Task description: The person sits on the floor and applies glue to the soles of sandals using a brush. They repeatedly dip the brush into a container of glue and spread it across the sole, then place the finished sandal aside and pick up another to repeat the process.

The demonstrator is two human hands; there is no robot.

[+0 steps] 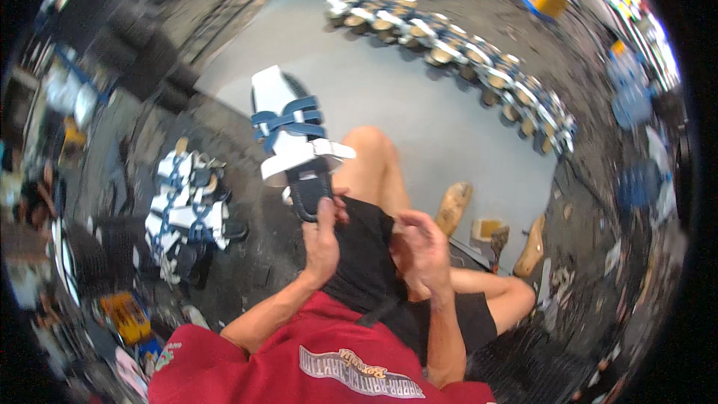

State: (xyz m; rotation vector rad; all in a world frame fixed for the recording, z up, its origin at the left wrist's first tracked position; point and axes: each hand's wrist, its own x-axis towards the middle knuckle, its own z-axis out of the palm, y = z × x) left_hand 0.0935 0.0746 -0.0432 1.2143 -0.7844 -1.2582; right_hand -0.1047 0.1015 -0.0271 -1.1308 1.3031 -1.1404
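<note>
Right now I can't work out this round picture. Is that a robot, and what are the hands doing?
No robot, just a person in a red shirt. The camera sits on their head and looks down, and its very wide lens bends straight edges near the rim. The left hand holds a white sandal with blue straps by its heel end. The right hand is empty, its fingers a little curled. On the grey sheet are a row of sandals and a tan foot-shaped form. A pile of sandals is at the left.
</note>
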